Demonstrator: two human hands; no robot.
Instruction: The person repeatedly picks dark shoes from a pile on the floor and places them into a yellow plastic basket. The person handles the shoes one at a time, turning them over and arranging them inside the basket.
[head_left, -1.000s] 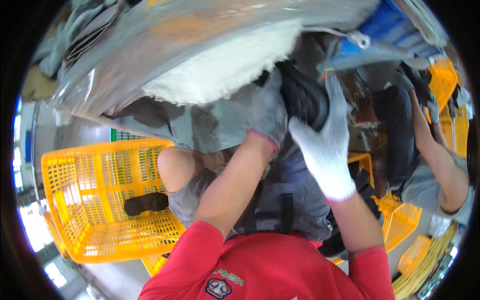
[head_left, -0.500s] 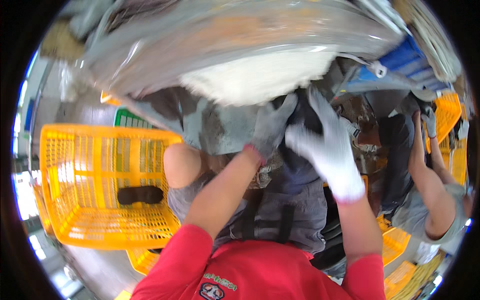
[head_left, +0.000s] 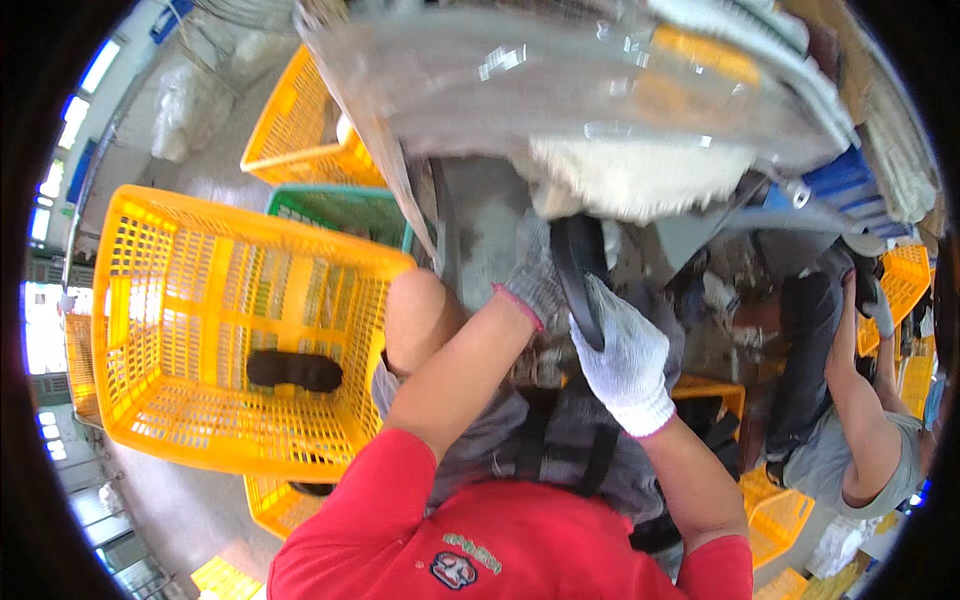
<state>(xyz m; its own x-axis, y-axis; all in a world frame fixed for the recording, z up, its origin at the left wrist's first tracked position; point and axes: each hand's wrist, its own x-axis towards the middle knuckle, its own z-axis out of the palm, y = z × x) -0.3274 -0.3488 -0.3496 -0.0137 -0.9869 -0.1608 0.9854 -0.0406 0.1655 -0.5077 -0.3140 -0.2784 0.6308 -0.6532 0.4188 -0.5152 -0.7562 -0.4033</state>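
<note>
A long black shoe sole (head_left: 578, 268) is held upright between my gloved hands, below a white fuzzy buffing wheel (head_left: 645, 178). My left hand (head_left: 538, 265) is closed around the sole's left side, its fingers partly hidden behind it. My right hand (head_left: 622, 355) grips the lower end, with the thumb side along the edge. Whether the sole's top touches the wheel I cannot tell. At my left, a large yellow basket (head_left: 240, 455) has another black sole (head_left: 293, 371) lying in it.
Clear plastic sheeting (head_left: 450, 95) hangs over the wheel. Beyond the basket are a green crate (head_left: 345, 205) and another yellow crate (head_left: 300, 125). A co-worker's arm (head_left: 850, 365) is at the right, near more yellow crates (head_left: 903, 285).
The view has swung left, so more of the yellow crates shows. Both hands are lower and off the wheel's edge, and the black sole shows more plainly between them.
</note>
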